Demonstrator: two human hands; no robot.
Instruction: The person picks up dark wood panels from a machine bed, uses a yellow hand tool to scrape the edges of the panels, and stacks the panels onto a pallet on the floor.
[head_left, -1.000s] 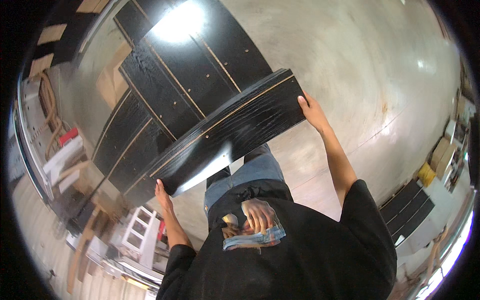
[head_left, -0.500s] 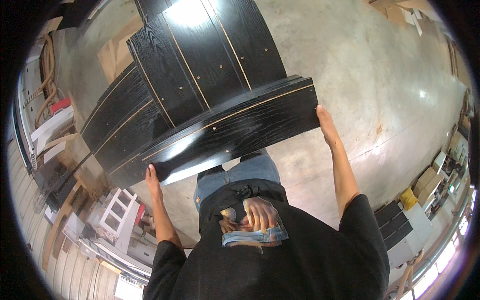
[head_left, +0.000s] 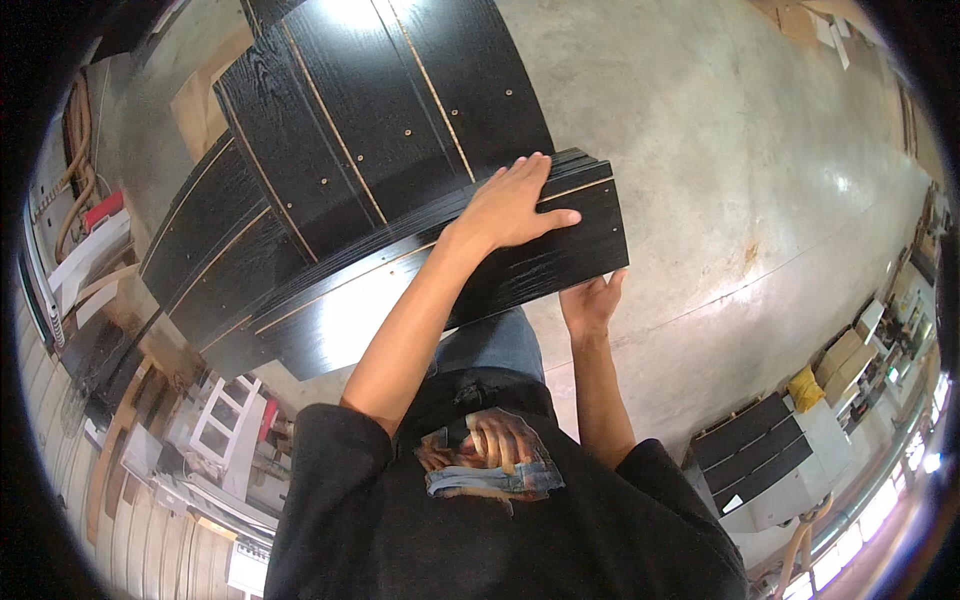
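A black wood-grain panel (head_left: 540, 254) with a pale groove along it lies at the front of a stack of similar panels. My left hand (head_left: 505, 205) reaches across and rests on this panel's upper face near the far long edge, fingers extended and thumb spread. At the near edge, by the right corner, my right hand (head_left: 592, 302) holds the panel from below. Its thumb points up beside the corner, while the fingers are partly hidden under the board. Behind it, wider black panels (head_left: 380, 110) carry pale grooves and small round holes.
Concrete floor (head_left: 720, 190) stretches to the right. A white slotted frame (head_left: 225, 420) and machinery stand at the left. More black panels (head_left: 752, 452) lie at the lower right, near a yellow bag (head_left: 804, 388) and cardboard boxes (head_left: 846, 355). Brown hoses (head_left: 78, 150) hang at the far left.
My left hand has left the panel's left end and moved right onto its upper face. My right hand has shifted from the right end to the near edge. The view has moved slightly.
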